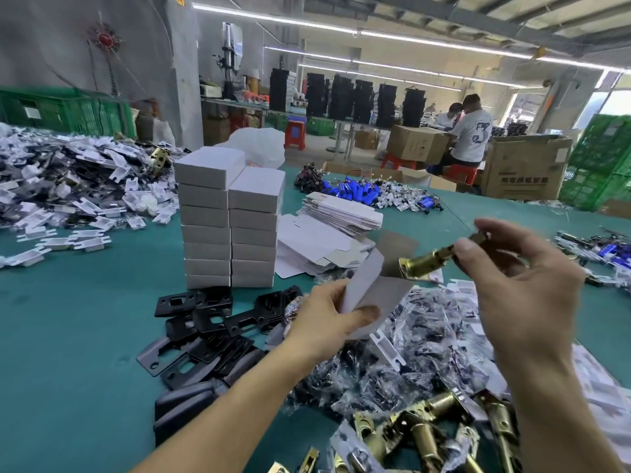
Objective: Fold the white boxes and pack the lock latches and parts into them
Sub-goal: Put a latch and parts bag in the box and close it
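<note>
Toward the middle of the bench [85, 319] we see two stacks of folded white boxes [228, 220]. Right of them, near the front edge, our left hand [327, 319] grips an open white box [372, 288], fingers [362, 315] curled round it. Our right hand [522, 278] pinches a brass lock latch [433, 259], its faceplate at the box's open end.

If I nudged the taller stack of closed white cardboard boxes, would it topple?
Probably. The taller stack of white cardboard boxes is narrow and many boxes high, with its top box skewed, so it likely tips or shears. The shorter stack touching it may brace that side.
</note>
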{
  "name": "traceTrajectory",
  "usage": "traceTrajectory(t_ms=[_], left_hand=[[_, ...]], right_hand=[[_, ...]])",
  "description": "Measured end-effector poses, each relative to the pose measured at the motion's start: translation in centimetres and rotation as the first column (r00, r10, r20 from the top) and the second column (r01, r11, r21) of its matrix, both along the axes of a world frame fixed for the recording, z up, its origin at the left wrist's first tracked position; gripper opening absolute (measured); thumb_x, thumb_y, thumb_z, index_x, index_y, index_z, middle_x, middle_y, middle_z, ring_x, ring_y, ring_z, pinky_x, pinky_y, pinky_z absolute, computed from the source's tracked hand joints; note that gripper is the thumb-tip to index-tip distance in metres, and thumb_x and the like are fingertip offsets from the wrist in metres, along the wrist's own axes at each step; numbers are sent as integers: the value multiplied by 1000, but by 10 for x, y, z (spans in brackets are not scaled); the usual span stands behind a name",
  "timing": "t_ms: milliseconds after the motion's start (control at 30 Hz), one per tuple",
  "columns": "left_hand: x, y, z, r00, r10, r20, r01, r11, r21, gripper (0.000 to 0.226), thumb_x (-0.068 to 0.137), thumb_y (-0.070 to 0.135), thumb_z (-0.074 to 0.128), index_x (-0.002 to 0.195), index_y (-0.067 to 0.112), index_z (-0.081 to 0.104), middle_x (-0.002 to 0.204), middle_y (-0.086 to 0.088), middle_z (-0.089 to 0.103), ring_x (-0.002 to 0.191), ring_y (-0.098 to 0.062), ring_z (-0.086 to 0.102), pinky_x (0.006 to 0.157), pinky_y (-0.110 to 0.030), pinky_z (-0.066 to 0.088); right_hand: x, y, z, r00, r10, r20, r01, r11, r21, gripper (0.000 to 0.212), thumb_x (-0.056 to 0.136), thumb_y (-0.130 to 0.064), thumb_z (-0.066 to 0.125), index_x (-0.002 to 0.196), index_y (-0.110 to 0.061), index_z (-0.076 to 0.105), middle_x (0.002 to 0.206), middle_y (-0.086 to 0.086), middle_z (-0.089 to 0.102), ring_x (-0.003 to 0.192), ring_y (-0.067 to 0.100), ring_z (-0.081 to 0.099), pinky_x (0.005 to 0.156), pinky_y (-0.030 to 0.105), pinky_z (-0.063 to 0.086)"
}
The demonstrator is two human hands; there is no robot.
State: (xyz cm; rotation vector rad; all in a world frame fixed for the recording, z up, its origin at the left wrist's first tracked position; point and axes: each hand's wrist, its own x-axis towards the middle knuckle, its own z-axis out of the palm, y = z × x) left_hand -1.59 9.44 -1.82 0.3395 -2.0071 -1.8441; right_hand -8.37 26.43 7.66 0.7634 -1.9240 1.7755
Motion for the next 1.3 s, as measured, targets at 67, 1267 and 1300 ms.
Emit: traceTrajectory(t_ms=[67,1267,1300], left_hand=[[1,1,0,1000,-13,-5,13,1000,-27,35,86,25,80,119,22,69,105,4,75,98,-19,70,88,-40,60],[4,4,16,925,251,-285,-81,864,496,40,53,34,89,90,25,76,102,-4,77,106,-33,70,93,-60,54],[4,5,17,920,256,-298,-86,871,484,37,53,34,88,87,25,77,100,-4,77,106,-35,69,93,-61,54]], right_hand=[[1,-7,3,998,-34,-46,31,998,-64,31,85,-18,77,113,-26,68,101,-1,72,94,15,71,89,40,57],[-23,3,-27,962,-4,274,-230,528,818,12,90,-29,70,102,-27,68,90,-5,70,69,-2,64,54,11,43],[-22,0,-32,955,18,295,-269,469,842,21,90,-31,70,109,-26,67,94,-4,71,72,0,64,59,13,45]])
